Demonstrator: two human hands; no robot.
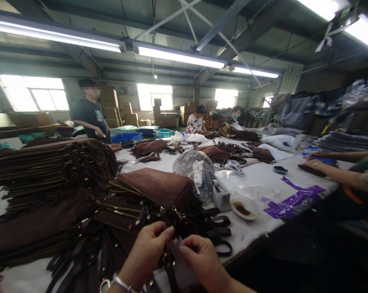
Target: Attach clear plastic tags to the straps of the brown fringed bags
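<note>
Fluorescent tubes (180,57) light a workshop whose white worktop (263,238) carries a tall stack of brown fringed pouches (43,167). Near the front edge, the left hand (145,252) pinches what seems a dark strap (172,278), its grip partly hidden; the right hand (203,258) pinches a pale translucent strip (184,258) just beside it. Beyond them lies a brown fringed bag (159,185), with a bowl of dark liquid (244,208) to its right, near purple plastic packaging (293,201).
</note>
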